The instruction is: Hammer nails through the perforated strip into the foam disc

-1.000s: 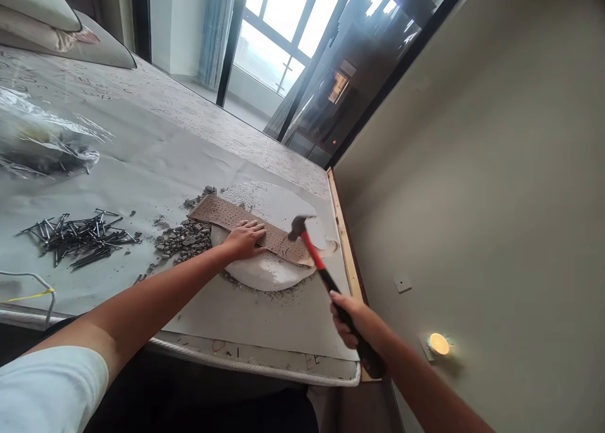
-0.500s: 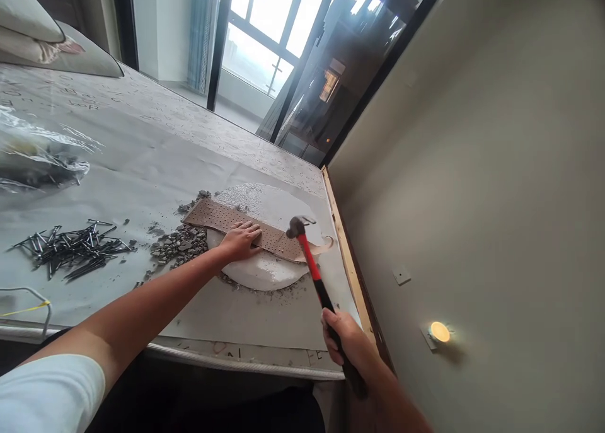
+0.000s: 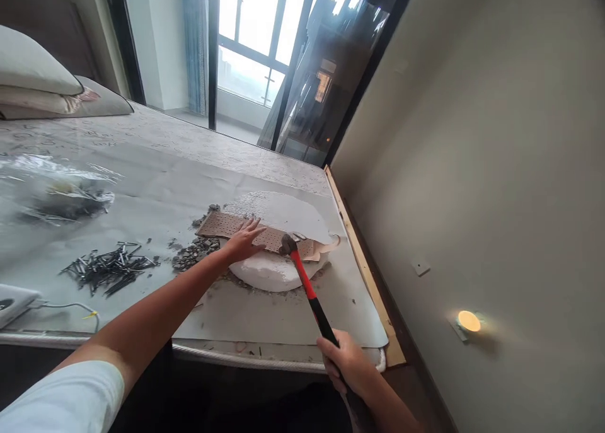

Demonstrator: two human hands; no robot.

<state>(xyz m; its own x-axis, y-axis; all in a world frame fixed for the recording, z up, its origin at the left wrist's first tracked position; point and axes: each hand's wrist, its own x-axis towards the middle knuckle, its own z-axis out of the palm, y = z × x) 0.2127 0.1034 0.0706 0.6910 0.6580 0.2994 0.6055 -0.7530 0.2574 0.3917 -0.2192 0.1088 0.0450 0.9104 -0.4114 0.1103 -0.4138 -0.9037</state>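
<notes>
My left hand (image 3: 243, 241) lies with fingers stretched out over a brown strip (image 3: 220, 224) dotted with small holes. The strip rests across a thick white round slab (image 3: 265, 275), and its right end looks curled and torn. My right hand (image 3: 346, 362) grips the black handle of a claw hammer (image 3: 306, 278) with a red neck. The hammer head is over the strip, just right of my left hand; whether it touches cannot be told. Grey stone chips (image 3: 195, 254) lie at the slab's left side.
Left of the chips is a pile of dark nails (image 3: 108, 267). Behind it sits a clear plastic bag (image 3: 70, 196). A white device with a cable (image 3: 19, 304) lies near the front edge. Along the right runs a wooden rail (image 3: 359, 256) by the wall (image 3: 496, 168).
The hammer head has come down closer to the strip. My left hand still lies over the strip, its fingers a little more spread. The whole view has shifted slightly.
</notes>
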